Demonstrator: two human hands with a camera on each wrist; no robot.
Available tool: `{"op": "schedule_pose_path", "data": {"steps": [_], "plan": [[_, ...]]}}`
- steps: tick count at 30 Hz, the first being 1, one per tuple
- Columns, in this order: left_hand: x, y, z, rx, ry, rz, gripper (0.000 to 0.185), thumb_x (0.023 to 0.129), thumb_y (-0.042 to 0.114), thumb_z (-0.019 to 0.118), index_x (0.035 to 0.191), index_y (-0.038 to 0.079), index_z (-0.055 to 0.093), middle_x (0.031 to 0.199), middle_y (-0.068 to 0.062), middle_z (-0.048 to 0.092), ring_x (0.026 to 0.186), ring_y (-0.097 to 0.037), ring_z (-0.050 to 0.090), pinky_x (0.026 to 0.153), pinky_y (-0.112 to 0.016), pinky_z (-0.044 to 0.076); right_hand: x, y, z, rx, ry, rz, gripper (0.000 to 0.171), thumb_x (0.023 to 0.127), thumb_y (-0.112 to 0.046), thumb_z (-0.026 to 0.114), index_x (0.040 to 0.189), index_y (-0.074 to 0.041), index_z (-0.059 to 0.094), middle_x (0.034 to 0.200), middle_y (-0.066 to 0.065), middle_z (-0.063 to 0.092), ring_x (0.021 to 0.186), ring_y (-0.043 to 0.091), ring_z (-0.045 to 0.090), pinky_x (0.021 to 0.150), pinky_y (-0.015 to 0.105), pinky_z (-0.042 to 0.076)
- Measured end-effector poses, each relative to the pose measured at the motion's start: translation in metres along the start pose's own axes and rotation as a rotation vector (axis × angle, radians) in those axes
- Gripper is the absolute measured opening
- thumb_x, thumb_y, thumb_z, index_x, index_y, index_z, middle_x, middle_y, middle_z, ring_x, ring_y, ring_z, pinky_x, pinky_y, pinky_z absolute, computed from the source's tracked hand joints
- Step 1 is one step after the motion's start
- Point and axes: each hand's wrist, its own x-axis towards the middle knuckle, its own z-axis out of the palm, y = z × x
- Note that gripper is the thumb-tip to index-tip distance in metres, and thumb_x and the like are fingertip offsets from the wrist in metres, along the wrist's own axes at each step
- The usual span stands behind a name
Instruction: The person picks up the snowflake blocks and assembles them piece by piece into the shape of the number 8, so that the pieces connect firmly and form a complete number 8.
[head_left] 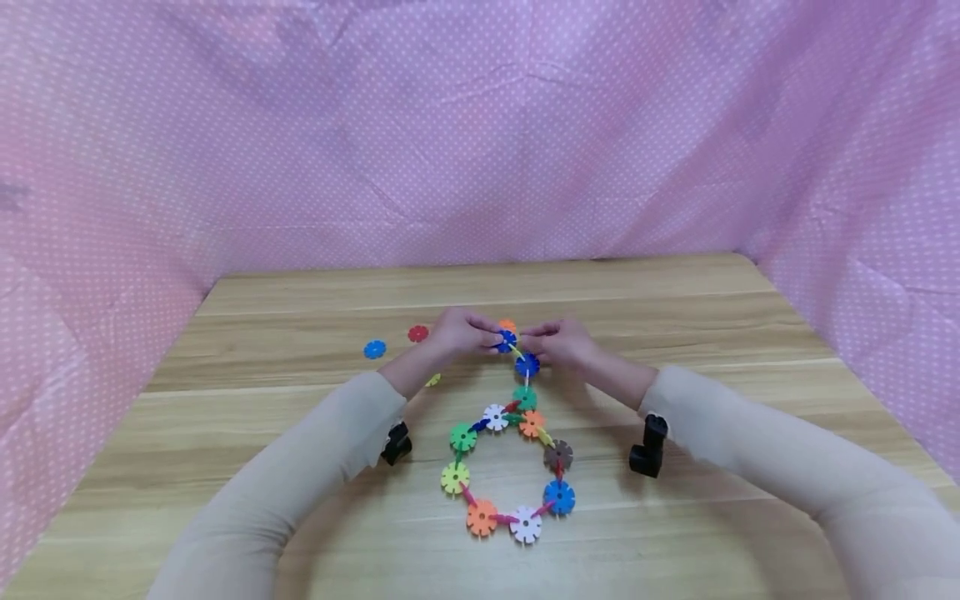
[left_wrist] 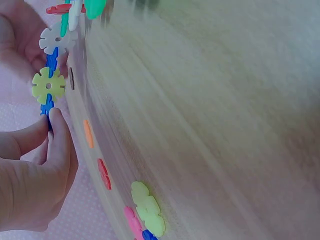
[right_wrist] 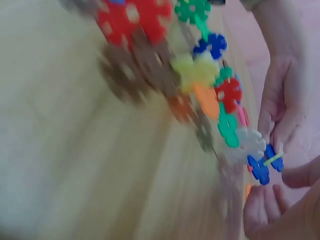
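Fingers (left_wrist: pixel 61 140) of the left hand (head_left: pixel 456 332) are pinching a blue disc (head_left: pixel 507 342), the chain (head_left: pixel 524 398) running off its near side, while the right hand (head_left: pixel 567 342) (fingers parted) is hovering just beside.

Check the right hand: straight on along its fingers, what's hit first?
Probably the dark-blue disc that the left hand pinches, just left of the right hand in the head view. Depth is unclear, so it might pass slightly beside it.
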Motion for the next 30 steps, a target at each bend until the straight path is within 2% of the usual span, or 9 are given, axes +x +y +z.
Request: {"op": "schedule_pose_path", "data": {"steps": [4,8,12,13,16,19,21,26,30], "plan": [[0.002,0.001,0.002,-0.046,-0.017,-0.012,0.022,0.088,0.000,0.066,0.109,-0.002,0.069,0.116,-0.020,0.067,0.087,-0.019,0.072,0.092,-0.035,0.057,0.012,-0.004,-0.002,-0.045,-0.012,-0.059,0.033,0.090,-0.014,0.066,0.121,-0.001,0.064,0.113,0.015,0.071,0.080,0.004,0.062,0.074,0.018,0.055],[0.002,0.002,0.002,-0.077,-0.020,-0.015,0.023,0.088,-0.002,0.064,0.111,-0.003,0.068,0.118,-0.020,0.066,0.097,-0.023,0.071,0.094,-0.033,0.056,0.021,-0.007,-0.003,-0.031,-0.036,-0.051,0.033,0.089,-0.012,0.067,0.119,0.000,0.065,0.098,0.004,0.073,0.077,0.002,0.062,0.071,0.015,0.053],[0.001,0.001,-0.004,-0.010,-0.006,0.010,0.023,0.088,0.001,0.066,0.111,-0.001,0.069,0.118,-0.018,0.067,0.102,-0.024,0.070,0.092,-0.033,0.057,0.025,-0.008,-0.006,-0.020,-0.061,-0.035,0.033,0.089,-0.011,0.067,0.120,0.000,0.064,0.096,0.002,0.072,0.077,0.003,0.062,0.072,0.016,0.053],[0.001,-0.001,-0.006,0.040,0.001,0.028,0.022,0.088,0.003,0.066,0.110,0.001,0.069,0.117,-0.016,0.067,0.101,-0.024,0.070,0.091,-0.032,0.057,0.025,-0.008,-0.006,-0.022,-0.067,-0.032,0.033,0.090,-0.011,0.066,0.121,0.000,0.064,0.097,0.002,0.071,0.077,0.003,0.062,0.072,0.017,0.052],[-0.004,-0.007,-0.018,0.273,0.031,0.123,0.019,0.088,0.010,0.069,0.106,0.005,0.072,0.112,-0.012,0.070,0.099,-0.021,0.068,0.088,-0.030,0.057,0.026,-0.006,-0.009,-0.035,-0.083,-0.024,0.032,0.091,-0.012,0.065,0.121,-0.001,0.064,0.102,0.001,0.070,0.078,0.003,0.060,0.071,0.017,0.051],[-0.013,-0.014,-0.030,0.526,0.065,0.219,0.016,0.086,0.011,0.070,0.101,0.005,0.072,0.104,-0.010,0.072,0.093,-0.021,0.066,0.081,-0.029,0.057,0.025,-0.004,-0.012,-0.052,-0.096,-0.021,0.032,0.092,-0.014,0.064,0.122,-0.003,0.064,0.105,0.001,0.068,0.078,0.003,0.057,0.070,0.016,0.050],[-0.021,-0.018,-0.037,0.653,0.077,0.267,0.014,0.086,0.009,0.070,0.098,0.003,0.072,0.101,-0.011,0.072,0.090,-0.022,0.065,0.079,-0.031,0.057,0.025,-0.003,-0.014,-0.053,-0.100,-0.018,0.032,0.093,-0.014,0.063,0.123,-0.003,0.064,0.109,0.002,0.068,0.079,0.004,0.055,0.069,0.016,0.049],[-0.041,-0.026,-0.049,0.859,0.080,0.266,0.019,0.082,0.012,0.075,0.099,0.003,0.072,0.100,-0.011,0.071,0.089,-0.021,0.063,0.082,-0.035,0.057,0.025,-0.003,-0.018,-0.045,-0.093,0.007,0.031,0.095,-0.015,0.060,0.124,-0.004,0.063,0.108,0.000,0.067,0.081,0.005,0.054,0.069,0.016,0.048],[-0.049,-0.032,-0.053,0.936,0.066,0.245,0.025,0.078,0.012,0.079,0.101,0.003,0.072,0.100,-0.010,0.071,0.090,-0.021,0.062,0.082,-0.036,0.057,0.025,-0.005,-0.020,-0.034,-0.099,0.018,0.032,0.095,-0.016,0.060,0.124,-0.004,0.063,0.100,-0.004,0.068,0.078,0.004,0.055,0.067,0.016,0.048]]}}
